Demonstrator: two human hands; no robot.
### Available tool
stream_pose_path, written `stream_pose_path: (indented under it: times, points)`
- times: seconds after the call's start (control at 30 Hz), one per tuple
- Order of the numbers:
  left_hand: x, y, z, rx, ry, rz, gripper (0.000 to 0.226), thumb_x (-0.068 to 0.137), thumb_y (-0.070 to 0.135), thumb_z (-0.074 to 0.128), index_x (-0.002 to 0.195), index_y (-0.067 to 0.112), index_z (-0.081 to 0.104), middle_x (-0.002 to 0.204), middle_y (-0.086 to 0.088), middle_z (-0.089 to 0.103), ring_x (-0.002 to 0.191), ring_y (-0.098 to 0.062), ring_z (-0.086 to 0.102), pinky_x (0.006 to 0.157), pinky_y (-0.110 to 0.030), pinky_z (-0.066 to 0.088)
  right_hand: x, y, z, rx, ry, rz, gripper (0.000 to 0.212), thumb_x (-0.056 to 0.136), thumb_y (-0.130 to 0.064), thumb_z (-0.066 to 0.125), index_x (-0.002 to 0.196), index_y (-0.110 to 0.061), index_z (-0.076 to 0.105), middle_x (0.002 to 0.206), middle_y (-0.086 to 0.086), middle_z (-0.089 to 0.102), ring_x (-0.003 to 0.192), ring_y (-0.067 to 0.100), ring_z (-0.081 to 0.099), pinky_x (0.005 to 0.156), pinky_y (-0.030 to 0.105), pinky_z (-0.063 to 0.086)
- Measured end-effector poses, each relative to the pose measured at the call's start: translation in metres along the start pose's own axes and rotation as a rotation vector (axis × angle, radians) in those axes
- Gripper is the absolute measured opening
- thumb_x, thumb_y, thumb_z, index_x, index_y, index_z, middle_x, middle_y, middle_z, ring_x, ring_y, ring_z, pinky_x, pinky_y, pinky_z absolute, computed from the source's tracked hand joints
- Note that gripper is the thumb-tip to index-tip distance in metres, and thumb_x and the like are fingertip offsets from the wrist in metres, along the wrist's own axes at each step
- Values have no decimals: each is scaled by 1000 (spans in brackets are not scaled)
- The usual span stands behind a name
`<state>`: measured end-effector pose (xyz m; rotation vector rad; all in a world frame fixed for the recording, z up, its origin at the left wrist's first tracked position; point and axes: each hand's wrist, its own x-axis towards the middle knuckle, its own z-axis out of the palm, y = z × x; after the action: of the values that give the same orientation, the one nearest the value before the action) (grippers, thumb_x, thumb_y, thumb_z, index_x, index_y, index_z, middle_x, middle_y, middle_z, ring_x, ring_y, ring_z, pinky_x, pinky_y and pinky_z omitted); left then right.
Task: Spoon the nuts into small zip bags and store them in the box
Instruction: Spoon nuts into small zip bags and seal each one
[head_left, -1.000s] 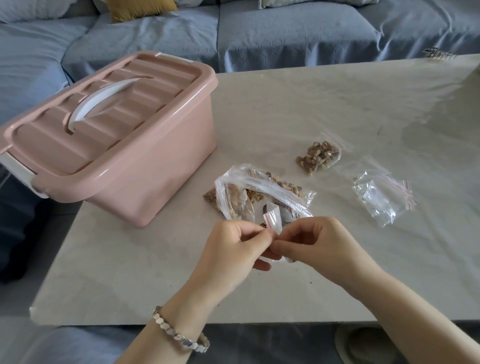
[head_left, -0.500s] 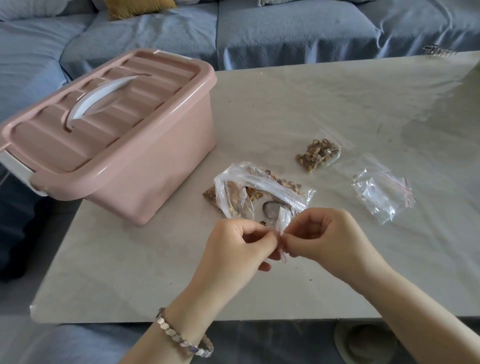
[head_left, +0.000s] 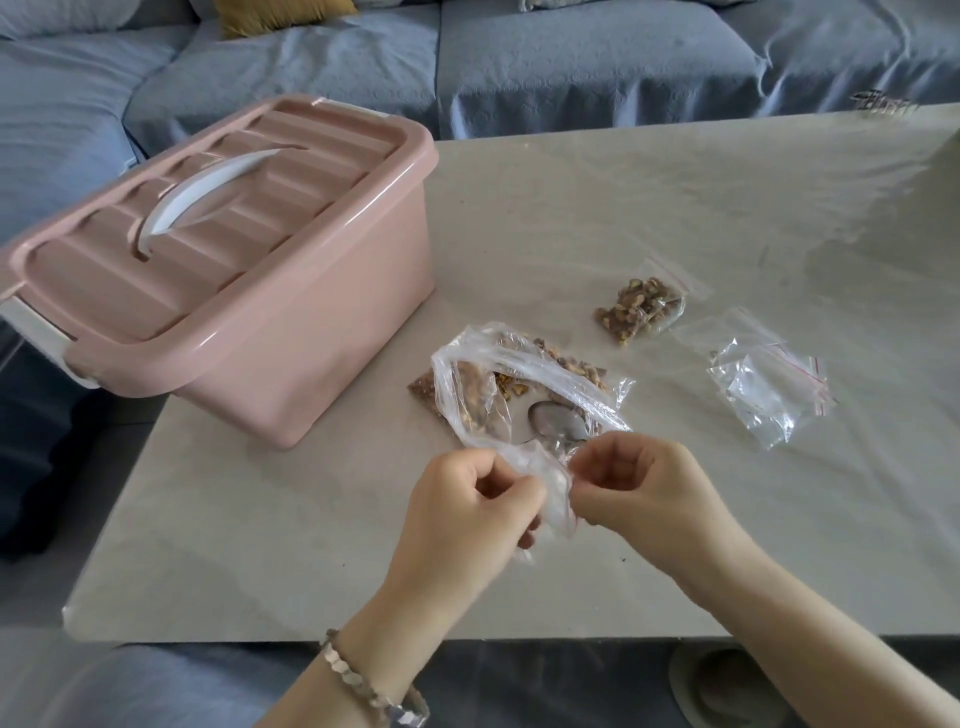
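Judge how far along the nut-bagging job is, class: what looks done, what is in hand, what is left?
Done: one small filled bag of nuts lies on the table. In hand: the left hand and right hand pinch an empty zip bag, apparently opening it. Left: spooning from the big nut bag, where the spoon rests, filling the spare bags, and storing everything in the closed pink box.

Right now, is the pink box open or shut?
Shut. The lid sits flat on the pink box, its white handle lying down. Whether the end clips are locked, I cannot tell.
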<state>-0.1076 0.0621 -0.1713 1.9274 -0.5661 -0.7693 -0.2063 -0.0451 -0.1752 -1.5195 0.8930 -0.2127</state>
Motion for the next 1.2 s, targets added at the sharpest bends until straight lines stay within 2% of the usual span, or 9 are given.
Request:
stream_pose_path:
  times: [0.17,0.27,0.33,0.4,0.47,0.7,0.9,1.03,1.2]
  points:
    - [2,4,-5,393,48,75,34,72,31,59,49,14,41,42,3,44,46,-13,42,47,-26,33,-4,9,5,-590,149,-482,24,71,-14,56,70,-34,69,65,-10,45,63,9,49,50,19,40]
    - [3,4,-7,372,-2,208,30,74,28,60,51,20,42,47,10,45,50,-7,42,48,-16,32,-1,10,4,-604,43,-380,35,81,-6,55,96,-32,74,70,-10,45,71,5,49,57,17,39]
    - [5,1,-12,347,-70,357,15,73,37,65,79,31,53,78,21,54,78,5,50,66,-7,38,2,8,-1,-463,-3,-309,39,81,-2,53,96,-32,72,73,-8,52,66,0,51,58,11,37]
    - [9,-7,-15,513,-208,505,71,68,57,66,127,32,37,128,25,35,125,10,27,101,-3,22,2,2,-6,-335,-56,-295,44,82,0,53,90,-40,69,79,-13,55,60,0,53,60,8,36]
    - [12,-10,-11,668,-238,614,96,64,69,61,142,30,19,139,25,22,135,9,7,108,-7,4,1,-3,-10,-274,-133,-304,48,82,2,52,88,-43,67,80,-16,56,61,0,54,62,8,38]
    - [11,-18,8,595,-113,601,41,73,51,60,101,26,42,94,18,36,91,0,33,79,-8,32,-1,-5,-10,-492,-95,-354,34,86,-10,53,91,-41,67,86,-15,53,84,0,52,70,7,39]
    - [15,-29,11,631,-27,711,38,73,46,49,97,18,46,92,7,50,85,-7,45,76,-15,42,-9,-16,-3,-393,-264,-242,27,88,-24,50,100,-42,65,86,-20,70,70,24,62,71,35,52]
    - [13,-32,11,710,38,716,48,71,48,47,107,18,41,99,3,56,90,-13,56,80,-24,48,-11,-20,-2,-371,-370,-194,38,89,-18,48,113,-46,54,86,-20,71,72,27,62,72,37,52]
    - [14,-30,13,710,146,691,32,71,48,50,87,22,43,77,12,54,69,-7,53,66,-19,41,-16,-22,-6,-403,-430,-235,37,85,-12,52,110,-39,58,91,-25,69,91,-4,62,81,15,47]
